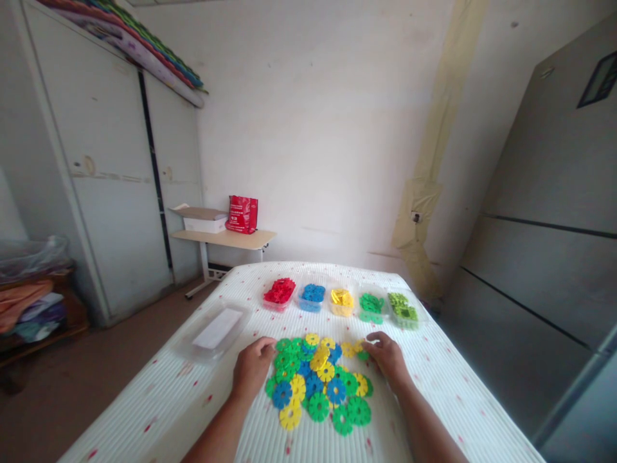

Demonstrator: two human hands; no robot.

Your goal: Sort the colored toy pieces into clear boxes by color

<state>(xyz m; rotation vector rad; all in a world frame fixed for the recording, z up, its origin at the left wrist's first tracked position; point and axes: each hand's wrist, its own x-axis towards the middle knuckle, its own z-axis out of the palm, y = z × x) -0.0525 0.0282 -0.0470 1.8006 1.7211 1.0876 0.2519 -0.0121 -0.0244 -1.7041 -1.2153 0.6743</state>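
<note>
A loose pile of flat, notched plastic flower-shaped discs in green, yellow and blue lies on the table in front of me. My left hand (254,364) rests at the pile's left edge, fingers loosely bent beside a green disc (282,345). At the far right of the pile is my right hand (388,357), its fingertips touching or very near a yellow disc (358,345) and a green one under it. Thumb and forefinger look parted there. Nearest me lie a yellow disc (284,421) and a green disc (342,427).
Behind the pile stand clear tubs of red (276,307), blue (311,306), yellow (342,310), green (371,316) and light green pieces (405,321). A clear plastic lid or box (193,350) with a white label lies left. A side table (241,240) holds a red bag (242,215).
</note>
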